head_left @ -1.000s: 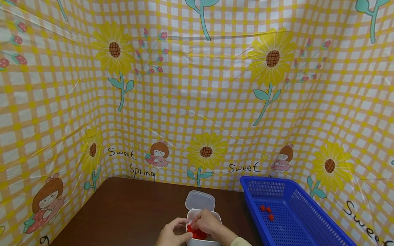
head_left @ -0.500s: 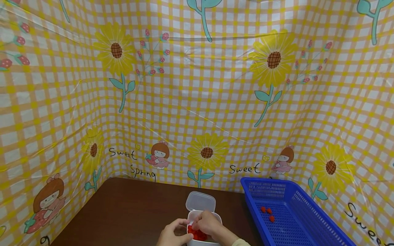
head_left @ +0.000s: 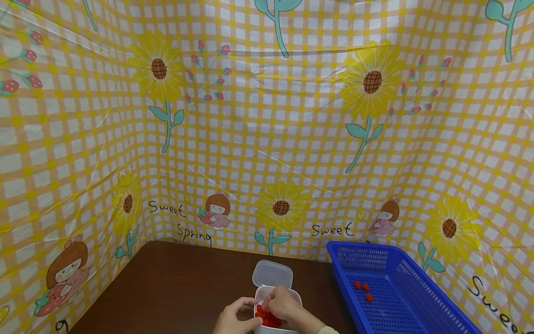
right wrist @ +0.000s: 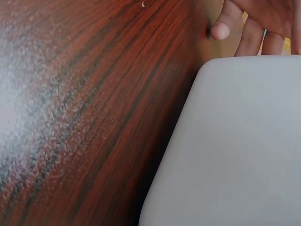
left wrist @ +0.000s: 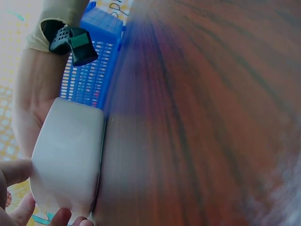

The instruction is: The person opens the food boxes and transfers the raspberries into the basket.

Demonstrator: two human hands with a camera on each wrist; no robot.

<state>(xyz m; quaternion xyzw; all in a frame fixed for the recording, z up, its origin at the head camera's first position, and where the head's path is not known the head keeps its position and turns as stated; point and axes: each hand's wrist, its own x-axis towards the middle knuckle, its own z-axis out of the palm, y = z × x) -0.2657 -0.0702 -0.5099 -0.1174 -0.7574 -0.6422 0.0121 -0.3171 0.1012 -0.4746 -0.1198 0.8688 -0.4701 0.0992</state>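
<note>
Against the box (head_left: pixel 275 330) at nine o'clock, left hand (head_left: pixel 234 316) was spread; whether right hand (head_left: pixel 284 307) inside pinched red pieces (head_left: pixel 268 319) was unclear.

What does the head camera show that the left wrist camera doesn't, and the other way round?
Only the head view: red pieces inside the white container, the right hand in among them, and a translucent lid behind.
Only the left wrist view: a black device at the right sleeve.
Both: the container, the left hand at it, the blue basket and the brown table.
</note>
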